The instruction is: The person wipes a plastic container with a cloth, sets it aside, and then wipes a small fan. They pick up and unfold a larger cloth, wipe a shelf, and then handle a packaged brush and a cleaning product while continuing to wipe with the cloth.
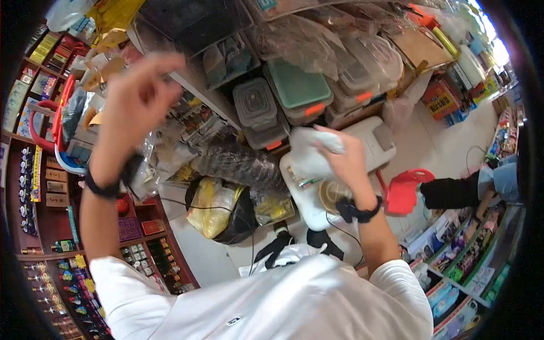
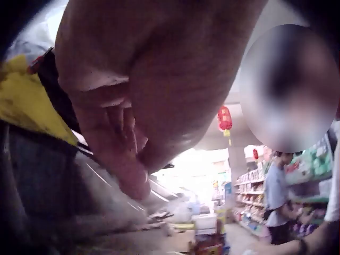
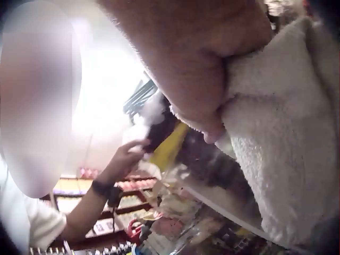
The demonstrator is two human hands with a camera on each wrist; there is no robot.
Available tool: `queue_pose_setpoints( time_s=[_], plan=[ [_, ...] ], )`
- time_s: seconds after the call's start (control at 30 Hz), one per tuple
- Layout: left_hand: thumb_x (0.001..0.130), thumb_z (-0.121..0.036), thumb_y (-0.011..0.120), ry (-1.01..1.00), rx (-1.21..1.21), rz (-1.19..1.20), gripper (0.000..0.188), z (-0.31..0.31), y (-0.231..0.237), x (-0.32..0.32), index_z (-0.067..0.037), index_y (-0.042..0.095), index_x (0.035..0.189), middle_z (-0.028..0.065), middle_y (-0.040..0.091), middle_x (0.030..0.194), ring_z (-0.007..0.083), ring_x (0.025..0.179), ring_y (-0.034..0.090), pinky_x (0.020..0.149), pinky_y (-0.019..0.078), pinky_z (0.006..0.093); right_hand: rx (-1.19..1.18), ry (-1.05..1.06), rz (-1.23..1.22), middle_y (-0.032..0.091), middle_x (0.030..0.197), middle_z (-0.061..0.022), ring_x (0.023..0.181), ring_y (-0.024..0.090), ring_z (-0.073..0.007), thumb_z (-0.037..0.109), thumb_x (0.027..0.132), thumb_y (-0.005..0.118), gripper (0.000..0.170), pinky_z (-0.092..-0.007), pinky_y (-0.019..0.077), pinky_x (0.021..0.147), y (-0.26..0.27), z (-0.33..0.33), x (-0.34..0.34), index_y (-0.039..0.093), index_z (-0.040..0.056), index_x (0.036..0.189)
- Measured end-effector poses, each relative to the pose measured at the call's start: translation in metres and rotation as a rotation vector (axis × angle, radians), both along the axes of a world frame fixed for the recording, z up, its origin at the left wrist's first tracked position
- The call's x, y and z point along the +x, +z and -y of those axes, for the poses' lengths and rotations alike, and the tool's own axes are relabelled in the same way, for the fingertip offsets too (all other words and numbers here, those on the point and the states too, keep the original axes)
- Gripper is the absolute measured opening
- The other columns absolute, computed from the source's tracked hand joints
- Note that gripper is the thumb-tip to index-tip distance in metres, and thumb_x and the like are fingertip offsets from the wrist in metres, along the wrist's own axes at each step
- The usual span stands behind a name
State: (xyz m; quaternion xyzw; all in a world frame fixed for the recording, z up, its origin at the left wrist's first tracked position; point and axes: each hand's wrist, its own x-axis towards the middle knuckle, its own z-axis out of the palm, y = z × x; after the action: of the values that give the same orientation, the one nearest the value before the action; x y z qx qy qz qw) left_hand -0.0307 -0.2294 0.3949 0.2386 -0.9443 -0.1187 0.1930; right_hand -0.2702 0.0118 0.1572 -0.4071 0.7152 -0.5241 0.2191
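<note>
My right hand (image 1: 347,156) grips a bunched white towel (image 1: 311,154) between thumb and fingers, above a white stool-like surface. Close up in the right wrist view, the terry towel (image 3: 287,133) hangs down beside the thumb, its fuzzy pile plain to see. My left hand (image 1: 136,107) is raised on the left, blurred by motion, with fingers loosely bent and a gap between thumb and forefinger. Nothing shows in it. In the left wrist view the left hand (image 2: 122,117) hangs with its fingertips pointing down, in front of a yellow bag (image 2: 32,101).
Lidded plastic boxes (image 1: 300,85) stand ahead on a shelf under clear plastic sheeting. Below lie a round woven-looking item (image 1: 333,195) and a yellow bag (image 1: 212,209). A red plastic stool (image 1: 401,192) is at the right, near another person (image 1: 453,192). Stocked shelves line both sides.
</note>
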Motion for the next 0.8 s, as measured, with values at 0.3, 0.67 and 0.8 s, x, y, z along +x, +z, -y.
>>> queue_pose_setpoints(
  time_s=[0.3,0.67,0.8],
  plan=[
    [0.089,-0.031,0.078,0.610,0.687,-0.110,0.031,-0.168,-0.335,0.194,-0.004,0.072,0.075,-0.0046,0.047,0.056,0.0054,0.054,0.038,0.052,0.0305,0.0271,-0.404,-0.682,1.209,0.065,0.132,-0.0180,0.116,0.066,-0.0332,0.030,0.101,0.065,0.048,-0.0465,0.0527,0.103,-0.125,-0.296,-0.039,0.057,-0.0017,0.136],
    [0.096,-0.029,0.068,-0.009,0.709,0.438,0.039,-0.164,-0.354,0.168,-0.001,0.065,0.124,0.0153,0.072,0.081,0.0281,0.075,0.070,0.068,0.0525,0.0390,-0.327,-0.781,1.280,0.061,0.140,-0.0166,0.127,0.059,-0.0338,0.022,0.102,0.063,0.046,-0.0513,0.0458,0.111,-0.215,-0.301,0.003,0.051,0.0019,0.141],
    [0.097,-0.029,0.067,-0.060,0.691,0.338,0.041,-0.156,-0.345,0.135,-0.002,0.063,0.127,0.0177,0.073,0.091,0.0315,0.081,0.071,0.073,0.0540,0.0408,-0.357,-0.660,1.399,0.056,0.146,-0.0165,0.133,0.055,-0.0347,0.026,0.106,0.055,0.046,-0.0513,0.0414,0.115,-0.208,-0.298,0.030,0.048,0.0016,0.145]
  ],
)
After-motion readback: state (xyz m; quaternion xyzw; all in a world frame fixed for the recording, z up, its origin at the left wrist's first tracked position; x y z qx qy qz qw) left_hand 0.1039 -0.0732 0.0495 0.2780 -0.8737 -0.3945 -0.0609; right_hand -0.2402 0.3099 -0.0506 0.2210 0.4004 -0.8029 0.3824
